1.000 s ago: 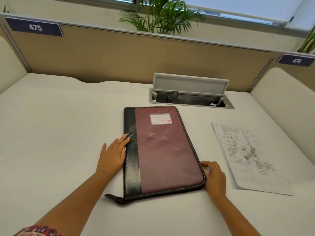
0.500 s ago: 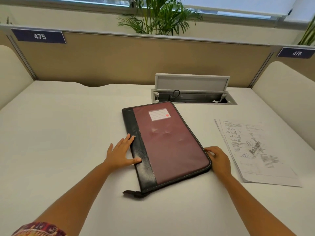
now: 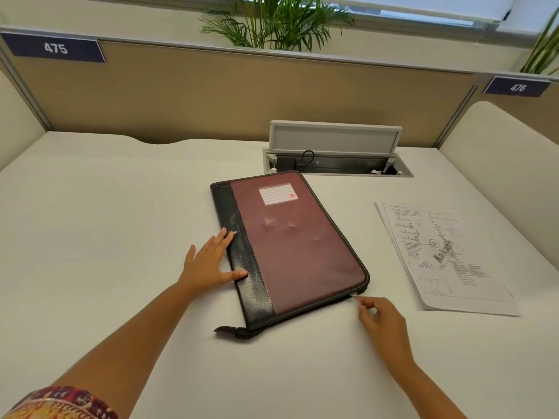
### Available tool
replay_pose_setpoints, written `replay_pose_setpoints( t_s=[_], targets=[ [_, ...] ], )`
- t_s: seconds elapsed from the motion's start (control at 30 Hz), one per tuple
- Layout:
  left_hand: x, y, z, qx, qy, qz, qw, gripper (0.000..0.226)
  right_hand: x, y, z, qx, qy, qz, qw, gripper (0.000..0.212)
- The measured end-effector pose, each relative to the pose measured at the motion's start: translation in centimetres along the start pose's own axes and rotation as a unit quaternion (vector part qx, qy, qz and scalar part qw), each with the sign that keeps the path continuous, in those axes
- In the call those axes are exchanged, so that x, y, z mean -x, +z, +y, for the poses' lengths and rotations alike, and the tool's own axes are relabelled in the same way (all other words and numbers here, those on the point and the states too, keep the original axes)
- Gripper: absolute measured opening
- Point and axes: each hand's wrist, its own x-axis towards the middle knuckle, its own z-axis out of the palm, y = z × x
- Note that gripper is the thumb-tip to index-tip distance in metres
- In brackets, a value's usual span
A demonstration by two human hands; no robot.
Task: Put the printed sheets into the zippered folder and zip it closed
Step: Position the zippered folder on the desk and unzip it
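Note:
A maroon zippered folder (image 3: 299,246) with a black spine lies closed and flat mid-desk, turned a little clockwise. My left hand (image 3: 211,261) lies flat, fingers spread, against the black spine edge, thumb touching it. My right hand (image 3: 378,319) pinches the small metal zipper pull (image 3: 353,295) at the folder's near right corner. The printed sheets (image 3: 441,255) lie in a stack on the desk to the right of the folder, apart from both hands. A black zipper tab (image 3: 227,330) sticks out at the near left corner.
An open cable tray (image 3: 335,164) with a raised grey lid is set into the white desk (image 3: 106,237) just behind the folder. A tan partition (image 3: 211,92) closes the back, padded side panels flank the desk, and plants stand beyond.
The folder has swung slightly clockwise. My right hand slid from the folder's right edge down to the near right corner and took the zipper pull. My left hand stayed on the spine.

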Motion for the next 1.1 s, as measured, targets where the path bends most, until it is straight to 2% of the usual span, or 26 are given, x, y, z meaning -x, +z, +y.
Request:
replay_pose_setpoints(
  t_s=[0.13, 0.43, 0.53, 0.6, 0.73, 0.8, 0.9, 1.0, 1.1],
  targets=[
    [0.1, -0.2, 0.2, 0.008, 0.001, 0.006, 1.0, 0.132, 1.9, 1.8, -2.2, -0.049, 0.016, -0.011, 0.999, 0.016],
    [0.2, 0.0, 0.1, 0.007, 0.001, 0.011, 1.0, 0.13, 4.1, 6.8, -5.5, 0.016, -0.069, -0.178, 0.981, 0.022],
    [0.1, -0.1, 0.1, 0.013, 0.003, 0.011, 1.0, 0.13, 4.3, 7.8, -6.0, 0.037, -0.09, -0.218, 0.971, 0.008],
    [0.1, -0.1, 0.1, 0.014, 0.003, 0.01, 1.0, 0.131, 4.4, 8.2, -6.2, 0.05, -0.099, -0.227, 0.968, 0.005],
    [0.1, 0.0, 0.1, 0.012, 0.0, 0.006, 1.0, 0.13, 4.8, 8.3, -6.3, 0.079, -0.104, -0.224, 0.966, 0.015],
    [0.2, 0.0, 0.2, 0.014, -0.001, 0.006, 1.0, 0.131, 5.1, 8.2, -6.5, 0.107, -0.12, -0.226, 0.961, 0.003],
    [0.2, -0.1, 0.2, 0.014, -0.002, 0.007, 1.0, 0.131, 6.4, 8.9, -7.2, 0.099, -0.164, -0.243, 0.951, 0.043],
    [0.2, -0.1, 0.3, 0.011, -0.002, 0.005, 1.0, 0.132, 7.5, 10.6, -8.3, 0.082, -0.208, -0.249, 0.942, 0.046],
    [0.2, -0.1, 0.3, 0.007, -0.004, 0.004, 1.0, 0.132, 7.0, 11.3, -8.8, 0.098, -0.2, -0.285, 0.932, 0.05]
  ],
)
